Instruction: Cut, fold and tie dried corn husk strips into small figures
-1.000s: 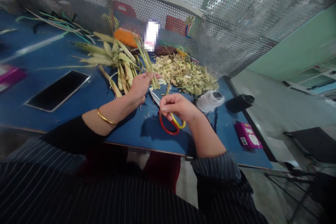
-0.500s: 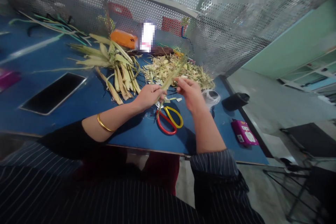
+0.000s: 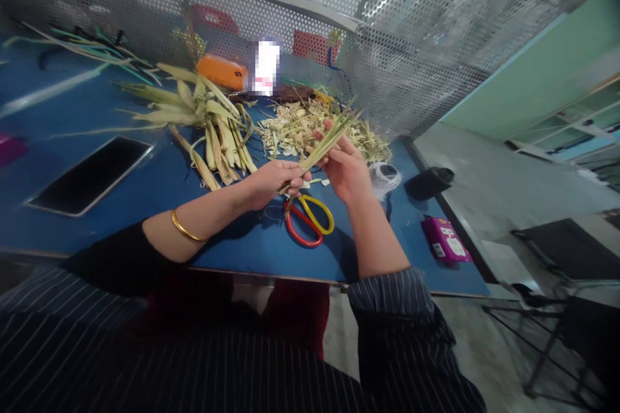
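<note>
My left hand [image 3: 283, 182] pinches the lower end of a narrow, pale green corn husk [image 3: 322, 148] with its upper end split into thin strips. My right hand [image 3: 346, 171] is around the upper part, fingers behind the husk and thumb in front. Just below my hands lie scissors [image 3: 320, 214] with one red and one yellow handle; their blades are mostly hidden under my left hand. Behind my right hand spreads a heap of cut husk scraps [image 3: 285, 126]. To the left is a pile of longer dried corn husks [image 3: 220, 135].
On the blue table [image 3: 232, 242] are a dark phone [image 3: 92, 174], an orange pouch [image 3: 221, 72], a roll in clear wrap [image 3: 385, 175], a black cylinder [image 3: 429, 184] and a purple tissue pack [image 3: 445, 240]. A perforated metal screen [image 3: 290, 6] stands along the back.
My right hand has come in from beside the husk to close around its upper part. The husk now shows as several separate thin strips, fanned slightly. My left hand keeps its pinch.
</note>
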A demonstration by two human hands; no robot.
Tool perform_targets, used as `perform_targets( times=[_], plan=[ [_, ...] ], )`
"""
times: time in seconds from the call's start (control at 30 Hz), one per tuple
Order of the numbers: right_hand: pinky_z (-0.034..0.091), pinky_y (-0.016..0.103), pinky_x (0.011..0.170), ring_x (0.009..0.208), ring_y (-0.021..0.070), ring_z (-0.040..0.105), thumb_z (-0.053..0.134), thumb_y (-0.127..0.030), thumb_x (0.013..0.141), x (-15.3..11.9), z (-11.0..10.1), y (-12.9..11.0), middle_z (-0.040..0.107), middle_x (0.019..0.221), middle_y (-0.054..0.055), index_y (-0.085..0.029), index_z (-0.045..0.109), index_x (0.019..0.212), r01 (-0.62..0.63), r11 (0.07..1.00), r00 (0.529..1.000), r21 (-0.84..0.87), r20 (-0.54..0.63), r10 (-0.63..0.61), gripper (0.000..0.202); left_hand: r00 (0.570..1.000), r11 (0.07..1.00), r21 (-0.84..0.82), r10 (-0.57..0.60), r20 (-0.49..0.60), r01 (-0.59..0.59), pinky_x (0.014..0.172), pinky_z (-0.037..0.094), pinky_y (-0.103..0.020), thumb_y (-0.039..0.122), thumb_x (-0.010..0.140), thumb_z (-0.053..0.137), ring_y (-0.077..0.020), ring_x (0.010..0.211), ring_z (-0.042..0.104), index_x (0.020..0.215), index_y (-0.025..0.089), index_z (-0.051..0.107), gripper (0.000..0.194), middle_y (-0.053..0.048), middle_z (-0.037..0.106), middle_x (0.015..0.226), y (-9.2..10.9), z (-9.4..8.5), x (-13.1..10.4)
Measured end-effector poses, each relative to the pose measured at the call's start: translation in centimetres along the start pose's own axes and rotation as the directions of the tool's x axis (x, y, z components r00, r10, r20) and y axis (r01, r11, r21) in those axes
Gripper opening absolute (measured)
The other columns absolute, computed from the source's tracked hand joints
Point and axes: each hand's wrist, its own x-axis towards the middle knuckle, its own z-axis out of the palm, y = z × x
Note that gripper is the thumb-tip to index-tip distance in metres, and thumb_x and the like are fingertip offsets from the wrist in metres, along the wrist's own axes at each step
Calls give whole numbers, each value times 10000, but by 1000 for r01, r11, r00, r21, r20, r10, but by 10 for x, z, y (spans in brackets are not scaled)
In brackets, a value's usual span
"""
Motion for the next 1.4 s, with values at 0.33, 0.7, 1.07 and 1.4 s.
perform_targets(
  times=[0.33, 0.7, 1.07, 1.4],
  plan=[
    [318, 254, 512, 478, 80, 392, 624, -482, 844, -2, 1, 6, 458, 512, -49, -202, 558, 632, 209, 876, 978, -434, 86, -191, 357, 986, 968, -244, -13, 165, 54, 617, 500, -222, 229, 938, 506, -53, 455, 332, 804, 132, 592, 187, 70, 290, 571, 2, -10, 3],
    [369, 278, 640, 641, 115, 454, 599, -303, 842, -1, -2, 8, 490, 666, -22, -187, 588, 673, 300, 655, 952, -693, 255, -166, 205, 989, 943, -330, 4, 151, 47, 568, 518, -232, 119, 932, 439, -52, 419, 352, 763, 108, 583, 222, 72, 290, 551, 11, -13, 0],
    [357, 281, 669, 683, 134, 456, 542, -241, 870, -4, 1, 8, 464, 681, -10, -191, 517, 629, 372, 484, 928, -792, 322, -186, 247, 993, 973, -230, -3, -115, -23, 508, 470, -211, 286, 916, 566, -52, 394, 295, 858, 133, 601, 168, 94, 274, 503, 4, -12, 8],
    [383, 276, 686, 694, 128, 499, 544, -209, 853, -6, 4, 3, 522, 701, -2, -185, 575, 632, 394, 478, 876, -785, 478, 63, 224, 925, 994, 31, 110, -364, -106, 545, 420, -166, 246, 909, 556, -59, 524, 469, 715, 143, 582, 221, 19, 483, 612, 0, -15, 10]
  ],
)
